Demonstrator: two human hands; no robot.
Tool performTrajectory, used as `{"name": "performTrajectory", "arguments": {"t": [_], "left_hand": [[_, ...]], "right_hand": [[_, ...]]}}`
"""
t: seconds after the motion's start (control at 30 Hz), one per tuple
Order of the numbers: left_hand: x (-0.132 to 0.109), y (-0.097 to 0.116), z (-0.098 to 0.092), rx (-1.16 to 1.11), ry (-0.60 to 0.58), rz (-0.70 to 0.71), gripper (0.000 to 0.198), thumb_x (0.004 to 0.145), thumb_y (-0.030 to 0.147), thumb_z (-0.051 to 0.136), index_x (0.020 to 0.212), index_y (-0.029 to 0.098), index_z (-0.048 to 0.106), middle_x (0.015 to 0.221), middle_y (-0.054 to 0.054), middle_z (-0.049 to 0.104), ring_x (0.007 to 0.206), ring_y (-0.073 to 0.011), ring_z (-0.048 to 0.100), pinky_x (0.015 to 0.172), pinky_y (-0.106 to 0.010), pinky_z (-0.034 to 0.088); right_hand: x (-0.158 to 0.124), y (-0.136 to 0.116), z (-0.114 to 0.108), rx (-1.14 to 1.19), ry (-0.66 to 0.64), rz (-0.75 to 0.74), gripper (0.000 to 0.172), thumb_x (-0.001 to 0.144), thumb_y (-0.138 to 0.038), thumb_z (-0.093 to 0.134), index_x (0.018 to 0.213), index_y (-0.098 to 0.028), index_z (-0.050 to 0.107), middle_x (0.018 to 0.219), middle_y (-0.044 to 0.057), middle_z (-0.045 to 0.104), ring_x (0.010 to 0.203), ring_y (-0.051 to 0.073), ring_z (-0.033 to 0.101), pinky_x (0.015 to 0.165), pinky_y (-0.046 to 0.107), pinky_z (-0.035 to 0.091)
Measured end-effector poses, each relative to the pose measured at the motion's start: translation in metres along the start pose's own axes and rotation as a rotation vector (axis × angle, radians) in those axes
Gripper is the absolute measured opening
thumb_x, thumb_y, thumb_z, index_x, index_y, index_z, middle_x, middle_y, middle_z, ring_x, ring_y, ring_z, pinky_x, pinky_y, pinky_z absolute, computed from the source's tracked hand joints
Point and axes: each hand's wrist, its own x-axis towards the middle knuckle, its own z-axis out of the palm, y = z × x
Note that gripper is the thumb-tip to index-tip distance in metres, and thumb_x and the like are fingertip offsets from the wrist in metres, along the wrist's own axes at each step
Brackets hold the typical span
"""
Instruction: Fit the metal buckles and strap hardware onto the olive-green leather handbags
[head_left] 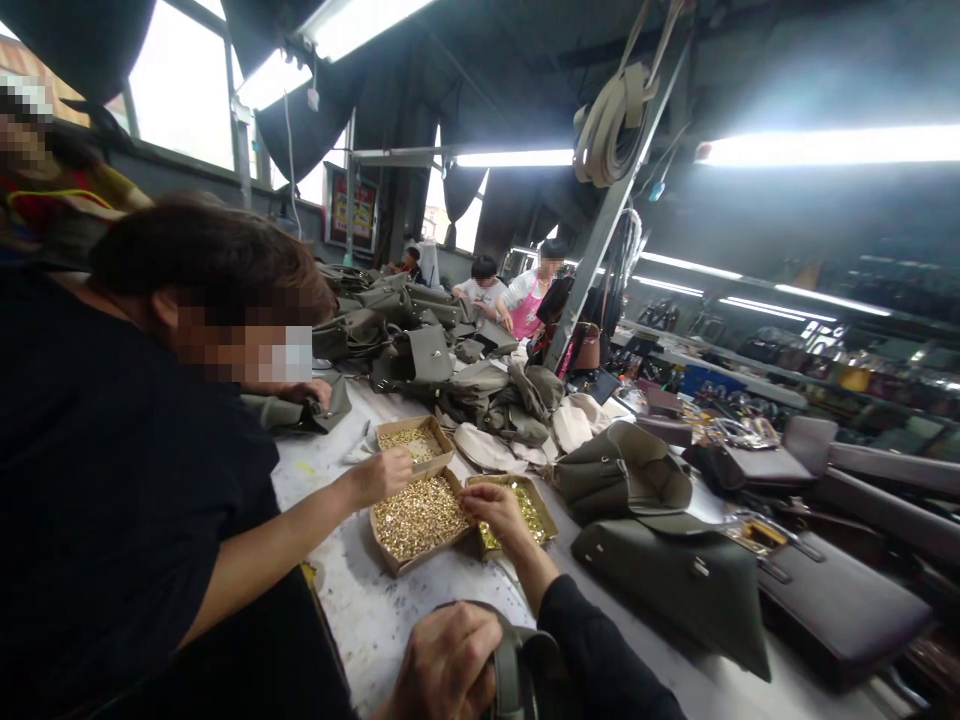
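Note:
My left hand [444,662] is closed round the olive strap [508,672] of a bag at the bottom edge of the view. My right hand [496,508], in a black sleeve, reaches over a small cardboard box [541,502] of gold metal fittings, its fingers pinched together at the box's near rim. What they hold is too small to see. Beside it lies a larger box [418,520] heaped with gold fittings. A third box [417,441] stands behind.
A person in a black shirt leans in from the left, one hand [382,474] between the boxes. Olive bags [679,572] and a brown bag [832,600] lie on the right of the white table [367,610]. More bags are piled behind, with other workers farther back.

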Motion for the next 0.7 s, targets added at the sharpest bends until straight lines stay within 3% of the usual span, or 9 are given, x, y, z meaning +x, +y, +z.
{"name": "performTrajectory", "arguments": {"t": [0.1,0.2,0.43,0.6,0.7], "left_hand": [[0.0,0.004,-0.002,0.02,-0.043,-0.049,0.021,0.096,0.021,0.054,0.115,0.026,0.063,0.09,-0.006,0.073,0.077,-0.021,0.073,0.062,-0.032,0.062],[0.001,0.007,-0.004,0.008,-0.081,-0.075,0.025,0.095,0.011,0.049,0.115,0.019,0.06,0.091,-0.008,0.073,0.08,-0.0189,0.073,0.069,-0.03,0.063],[0.003,0.005,-0.006,-0.009,-0.111,0.003,0.026,0.094,0.007,0.048,0.118,0.012,0.058,0.093,-0.011,0.072,0.085,-0.0178,0.071,0.076,-0.029,0.062],[0.002,0.02,-0.022,0.054,-0.143,0.069,0.025,0.098,0.012,0.05,0.119,0.015,0.062,0.104,-0.01,0.069,0.106,-0.0212,0.07,0.087,-0.034,0.063],[0.004,0.027,-0.031,0.079,-0.133,0.095,0.022,0.096,0.01,0.053,0.113,0.016,0.067,0.1,-0.006,0.064,0.112,-0.0232,0.069,0.089,-0.035,0.064]], "right_hand": [[-0.01,-0.013,-0.007,0.18,0.011,0.009,0.056,0.057,-0.062,0.087,0.086,-0.016,0.072,0.076,0.003,0.069,0.065,0.015,0.061,0.067,0.03,0.05],[-0.022,-0.027,-0.013,0.304,0.0,0.004,0.056,0.056,-0.056,0.092,0.091,-0.018,0.071,0.083,0.003,0.071,0.072,0.015,0.064,0.074,0.03,0.051],[-0.048,-0.06,-0.019,0.361,-0.091,-0.016,0.043,0.057,-0.044,0.095,0.081,-0.016,0.073,0.074,-0.001,0.069,0.064,0.01,0.057,0.067,0.024,0.046],[-0.1,-0.085,-0.032,0.326,-0.237,0.071,0.038,0.06,-0.04,0.096,0.082,-0.015,0.077,0.073,0.001,0.071,0.067,0.012,0.061,0.066,0.024,0.047],[-0.138,-0.106,-0.044,0.24,-0.405,0.067,0.03,0.072,-0.04,0.09,0.082,-0.015,0.077,0.078,0.001,0.071,0.073,0.013,0.062,0.071,0.025,0.049]]}}
